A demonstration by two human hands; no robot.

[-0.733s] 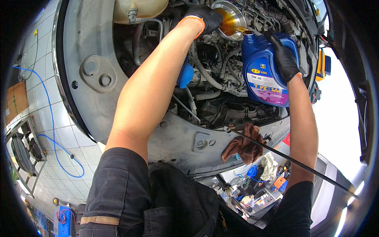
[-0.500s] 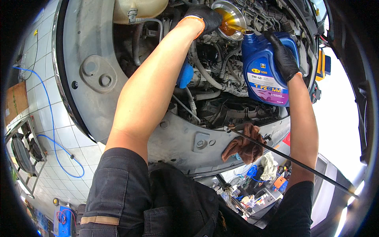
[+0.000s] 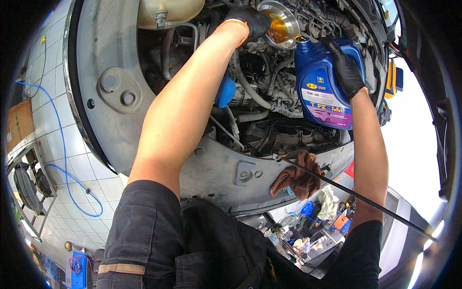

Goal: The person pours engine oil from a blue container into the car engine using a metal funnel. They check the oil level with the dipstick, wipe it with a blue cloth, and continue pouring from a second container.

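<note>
— Nothing much has shifted since the earlier frame: both gloved hands stay where they were and the blue oil jug stays tipped at the funnel.

— What does each hand grip?

— Right hand is wrapped around the jug's upper side, grasping it with its neck angled down to the rim of the metal funnel. Left hand is clenched on the funnel's edge, holding it over the engine.

— Anything inside?

— Amber oil pools in the funnel's bowl. How much is in the jug I cannot tell; its walls are opaque.

— Around them?

— A pale coolant reservoir sits up left, a brown rag lies on the front panel, and a thin black prop rod runs beside it.
</note>
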